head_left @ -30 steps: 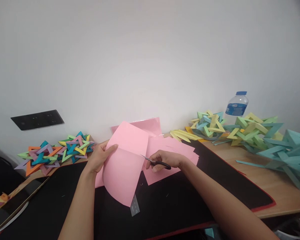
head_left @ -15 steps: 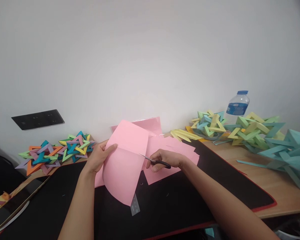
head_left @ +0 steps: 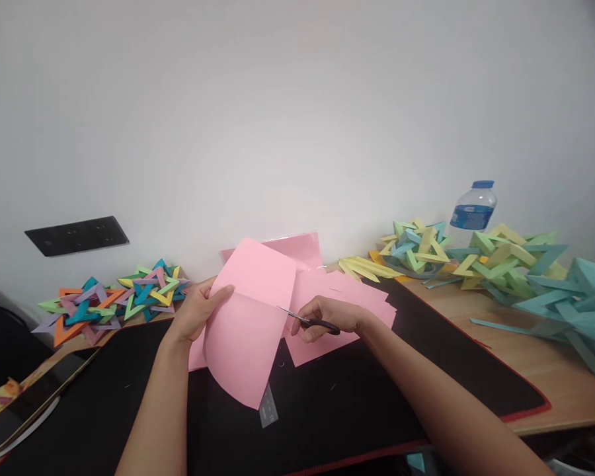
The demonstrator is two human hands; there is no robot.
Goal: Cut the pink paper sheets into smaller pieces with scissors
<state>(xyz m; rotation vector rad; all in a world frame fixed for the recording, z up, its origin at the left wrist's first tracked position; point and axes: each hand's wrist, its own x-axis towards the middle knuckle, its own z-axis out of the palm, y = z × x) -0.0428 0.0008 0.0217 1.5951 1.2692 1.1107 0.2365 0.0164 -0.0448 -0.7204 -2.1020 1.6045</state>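
Note:
A creased pink sheet of paper [head_left: 245, 344] is held up above the black mat, pinched at its left edge by my left hand [head_left: 198, 309]. My right hand [head_left: 324, 316] is closed round the dark handles of a pair of scissors [head_left: 322, 324]. Their slim metal blades point left and meet the sheet's right edge at the crease line. More pink sheets [head_left: 347, 301] lie fanned out behind and under my right hand. Part of a ruler [head_left: 268, 406] shows below the sheet's lower corner; the rest is hidden.
Folded paper stars [head_left: 151, 291] in mixed colours sit at left. Green, yellow and blue paper models [head_left: 510, 261] stand at right, by a water bottle [head_left: 473, 206]. Yellow strips [head_left: 367, 268] lie near the wall. A phone [head_left: 34, 400] is at far left on the black mat [head_left: 377, 410].
Almost nothing differs. The view has shifted very slightly, while both hands, the pink sheet and the scissors keep their places relative to each other.

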